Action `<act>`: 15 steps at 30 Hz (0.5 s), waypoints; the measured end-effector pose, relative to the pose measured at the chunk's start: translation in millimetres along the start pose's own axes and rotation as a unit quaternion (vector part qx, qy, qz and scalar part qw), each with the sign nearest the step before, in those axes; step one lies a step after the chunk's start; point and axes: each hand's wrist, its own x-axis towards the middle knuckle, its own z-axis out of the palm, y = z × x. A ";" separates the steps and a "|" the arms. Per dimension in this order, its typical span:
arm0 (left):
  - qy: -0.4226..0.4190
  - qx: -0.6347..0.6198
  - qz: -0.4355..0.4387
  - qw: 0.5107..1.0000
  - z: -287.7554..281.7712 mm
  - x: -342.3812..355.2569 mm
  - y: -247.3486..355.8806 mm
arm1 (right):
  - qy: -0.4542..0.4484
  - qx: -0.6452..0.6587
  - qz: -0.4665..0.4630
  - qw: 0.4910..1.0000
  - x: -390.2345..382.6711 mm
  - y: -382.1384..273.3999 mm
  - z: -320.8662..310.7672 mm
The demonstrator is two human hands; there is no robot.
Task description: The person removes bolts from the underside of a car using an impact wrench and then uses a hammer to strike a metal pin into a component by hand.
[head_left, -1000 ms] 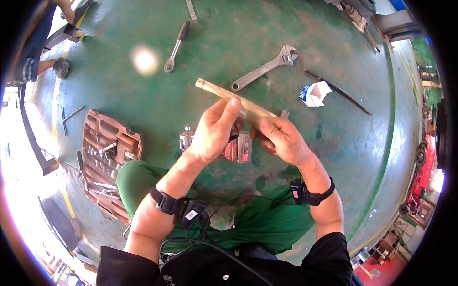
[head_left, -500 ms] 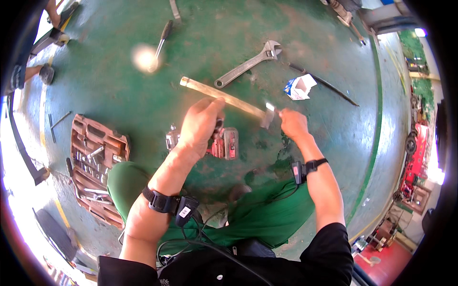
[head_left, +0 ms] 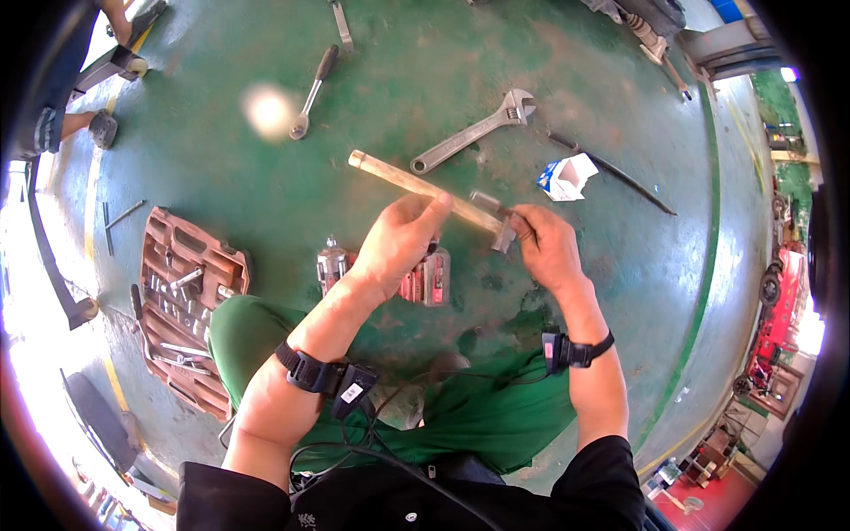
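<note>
My left hand point(head_left: 403, 237) is closed, thumb over curled fingers. A small dark piece point(head_left: 433, 249) shows below its fingers; its kind cannot be made out. Between the thumb and fingers of my right hand point(head_left: 546, 246) is a short silver cylindrical metal piece point(head_left: 485, 203), pointing left toward my other hand. Under both hands a hammer point(head_left: 390, 171) with a wooden handle lies on the floor, its metal head point(head_left: 504, 237) beside my right fingertips. Partly hidden by my left hand is a red cordless impact wrench point(head_left: 436, 280) on the floor.
An adjustable wrench point(head_left: 469, 139), a torn white-and-blue box point(head_left: 568, 176) and a dark rod point(head_left: 624, 171) lie beyond my hands. A ratchet point(head_left: 316, 88) is farther left. An open brown socket case point(head_left: 190, 305) sits by my left knee. Another person's foot point(head_left: 104, 129) is at far left.
My left hand has moved right, and my right hand has shifted slightly down and left, so they are closer together. The silver piece now points left and shows more of its length.
</note>
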 end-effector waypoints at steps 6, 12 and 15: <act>-0.065 0.002 0.044 0.997 5.4 -2.0 0.7 | 0.005 0.065 -0.097 0.993 2.2 -44.8 -5.3; -0.076 0.042 0.111 0.990 6.8 -3.6 -8.3 | -0.073 0.172 -0.040 0.982 -5.5 -51.9 -1.4; -0.078 0.027 0.084 0.993 6.0 -6.0 -5.2 | -0.124 0.224 0.023 0.966 -6.1 -54.7 -10.9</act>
